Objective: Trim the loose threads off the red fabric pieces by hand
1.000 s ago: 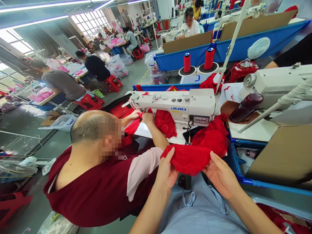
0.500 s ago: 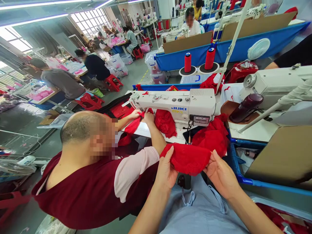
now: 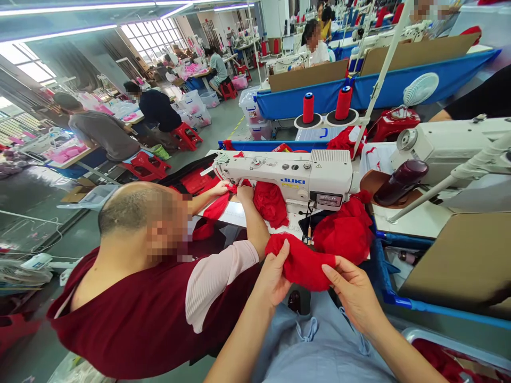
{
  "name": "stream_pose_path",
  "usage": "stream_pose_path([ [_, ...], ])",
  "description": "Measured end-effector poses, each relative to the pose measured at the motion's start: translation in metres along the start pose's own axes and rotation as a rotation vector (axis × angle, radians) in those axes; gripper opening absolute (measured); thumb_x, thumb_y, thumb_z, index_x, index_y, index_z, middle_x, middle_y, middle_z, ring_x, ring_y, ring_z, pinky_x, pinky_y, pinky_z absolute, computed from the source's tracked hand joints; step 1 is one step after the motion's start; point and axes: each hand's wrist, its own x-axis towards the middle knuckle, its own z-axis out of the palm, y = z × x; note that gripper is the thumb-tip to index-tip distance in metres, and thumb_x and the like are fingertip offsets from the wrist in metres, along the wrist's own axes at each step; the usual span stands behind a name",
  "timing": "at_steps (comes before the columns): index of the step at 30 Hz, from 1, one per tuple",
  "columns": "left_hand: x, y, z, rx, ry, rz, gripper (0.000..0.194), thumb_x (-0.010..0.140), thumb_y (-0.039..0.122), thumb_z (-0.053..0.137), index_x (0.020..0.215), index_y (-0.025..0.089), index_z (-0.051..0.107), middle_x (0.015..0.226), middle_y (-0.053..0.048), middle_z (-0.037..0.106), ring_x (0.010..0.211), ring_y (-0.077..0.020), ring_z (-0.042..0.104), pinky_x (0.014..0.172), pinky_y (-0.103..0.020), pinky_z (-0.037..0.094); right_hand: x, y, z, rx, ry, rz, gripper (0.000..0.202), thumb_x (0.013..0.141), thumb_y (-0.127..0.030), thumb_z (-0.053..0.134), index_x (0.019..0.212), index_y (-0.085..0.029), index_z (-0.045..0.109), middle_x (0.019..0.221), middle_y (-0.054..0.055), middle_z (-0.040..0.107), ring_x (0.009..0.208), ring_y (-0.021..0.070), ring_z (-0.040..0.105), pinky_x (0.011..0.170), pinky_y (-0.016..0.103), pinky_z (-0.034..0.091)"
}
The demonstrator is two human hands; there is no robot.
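Newly slanted, red cloth (image 3: 303, 263) spans both hands (image 3: 274, 276) (image 3: 356, 295)

Bright ceiling tubes (image 3: 80, 8) and glaring windows (image 3: 150, 42) give ample light, while wide-angle distortion stretches the edges.

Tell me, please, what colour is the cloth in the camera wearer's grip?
The cloth is bright red; it shows best in the head view.

Left grip (image 3: 274, 277) and right grip (image 3: 356, 293) hold a red cloth (image 3: 305, 261).
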Motion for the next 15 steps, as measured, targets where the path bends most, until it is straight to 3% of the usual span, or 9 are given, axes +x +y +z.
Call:
stream_pose_path([
  [3, 0.0005, 0.0032, 0.0005, 0.032, -0.043, -0.068, 0.031, 0.064, 0.022, 0.086, 0.087, 0.010, 0.069, 0.081, -0.009, 0.076, 0.077, -0.0208, 0.073, 0.082, -0.031, 0.058, -0.0001, 0.0001, 0.0000, 0.039, 0.009, 0.024, 0.034, 0.056, -0.042, 0.089, 0.081, -0.023, 0.077, 0.078, 0.005, 0.077, 0.074, 0.0224, 0.069, 0.074, 0.037, 0.055],
  [6, 0.0005, 0.0055, 0.0019, 0.055, -0.040, -0.050, 0.031, 0.062, 0.022, 0.087, 0.084, 0.010, 0.069, 0.077, -0.007, 0.075, 0.072, -0.0190, 0.072, 0.076, -0.029, 0.058, 0.0011, 0.0003, -0.0019, 0.078, -0.012, 0.077, 0.036, 0.056, -0.046, 0.088, 0.082, -0.023, 0.076, 0.074, 0.003, 0.074, 0.064, 0.0169, 0.063, 0.065, 0.030, 0.051],
  [10, 0.0018, 0.0062, 0.0062, 0.056, -0.055, -0.010, 0.032, 0.057, 0.021, 0.089, 0.079, 0.011, 0.068, 0.072, -0.003, 0.073, 0.063, -0.0133, 0.068, 0.065, -0.022, 0.055, 0.0009, -0.0026, -0.0015, 0.028, -0.049, 0.101, 0.032, 0.057, -0.046, 0.088, 0.067, -0.020, 0.072, 0.056, -0.002, 0.061, 0.050, 0.0090, 0.044, 0.051, 0.022, 0.039],
  [15, 0.0069, -0.0005, 0.0093, 0.044, -0.004, 0.023, 0.035, 0.054, 0.030, 0.090, 0.071, 0.013, 0.066, 0.064, -0.001, 0.070, 0.056, -0.0103, 0.062, 0.057, -0.020, 0.048, -0.0042, -0.0013, 0.0035, -0.074, -0.144, 0.214, 0.042, 0.050, -0.050, 0.089, 0.063, -0.016, 0.069, 0.051, -0.004, 0.052, 0.047, 0.0058, 0.029, 0.045, 0.020, 0.024],
])
